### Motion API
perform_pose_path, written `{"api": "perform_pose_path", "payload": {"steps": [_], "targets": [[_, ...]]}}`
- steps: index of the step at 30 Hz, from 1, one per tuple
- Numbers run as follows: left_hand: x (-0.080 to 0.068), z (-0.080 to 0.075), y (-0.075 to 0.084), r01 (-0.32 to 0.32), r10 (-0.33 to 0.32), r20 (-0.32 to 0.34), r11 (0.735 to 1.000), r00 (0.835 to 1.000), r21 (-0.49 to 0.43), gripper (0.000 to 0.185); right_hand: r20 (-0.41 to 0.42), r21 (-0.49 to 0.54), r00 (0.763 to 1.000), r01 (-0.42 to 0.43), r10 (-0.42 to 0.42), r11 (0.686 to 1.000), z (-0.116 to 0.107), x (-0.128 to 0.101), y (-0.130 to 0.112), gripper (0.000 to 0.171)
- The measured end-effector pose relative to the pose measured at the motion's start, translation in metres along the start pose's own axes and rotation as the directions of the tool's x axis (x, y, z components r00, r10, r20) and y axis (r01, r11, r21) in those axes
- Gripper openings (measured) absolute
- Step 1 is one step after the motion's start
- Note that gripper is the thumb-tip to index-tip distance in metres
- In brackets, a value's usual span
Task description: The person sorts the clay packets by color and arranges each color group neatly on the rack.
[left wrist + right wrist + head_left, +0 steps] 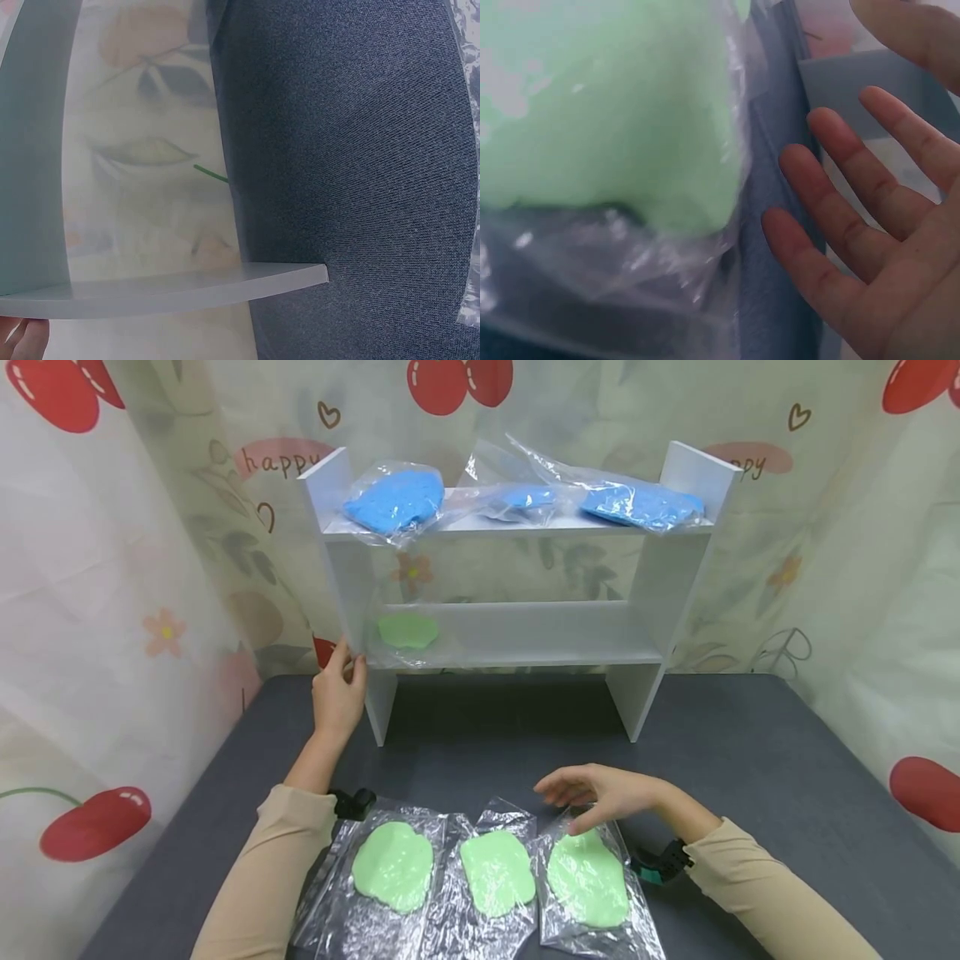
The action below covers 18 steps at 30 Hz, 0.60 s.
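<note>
Row of bags (498,872) on the table (750,735) before the shelf (525,637), other bags (397,502) atop it, lone bag (407,631) inside at left.

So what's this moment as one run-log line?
left hand: against shelf unit's left side panel | right hand: open, near rightmost bagged green slab | middle shelf: one bagged green slab | top shelf: three blue bags

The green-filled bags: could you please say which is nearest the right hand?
The rightmost bag on the table, partly behind the right hand in the head view; the middle bag, left bag and shelf bag lie farther.
</note>
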<state>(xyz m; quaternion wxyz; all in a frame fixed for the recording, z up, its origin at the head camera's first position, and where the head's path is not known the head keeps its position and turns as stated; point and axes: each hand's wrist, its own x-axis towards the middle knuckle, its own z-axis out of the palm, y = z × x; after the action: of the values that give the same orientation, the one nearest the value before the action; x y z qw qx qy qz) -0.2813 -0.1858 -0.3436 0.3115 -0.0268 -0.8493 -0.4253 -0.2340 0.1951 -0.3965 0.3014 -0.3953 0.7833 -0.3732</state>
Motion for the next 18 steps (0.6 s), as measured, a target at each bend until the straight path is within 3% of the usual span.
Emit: {"api": "perform_pose_path", "payload": {"steps": [11, 18], "targets": [[0.0, 0.0, 0.001, 0.011, -0.011, 0.008, 1.0, 1.0, -0.004, 0.045, 0.002, -0.059, 0.999, 0.041, -0.041, 0.997, 0.003, -0.012, 0.018, 0.071], [0.0, -0.001, 0.0, 0.008, -0.008, 0.016, 1.0, 1.0, -0.02, 0.046, 0.054, -0.211, 0.994, 0.101, -0.092, 0.972, 0.007, -0.013, 0.022, 0.078]]}}
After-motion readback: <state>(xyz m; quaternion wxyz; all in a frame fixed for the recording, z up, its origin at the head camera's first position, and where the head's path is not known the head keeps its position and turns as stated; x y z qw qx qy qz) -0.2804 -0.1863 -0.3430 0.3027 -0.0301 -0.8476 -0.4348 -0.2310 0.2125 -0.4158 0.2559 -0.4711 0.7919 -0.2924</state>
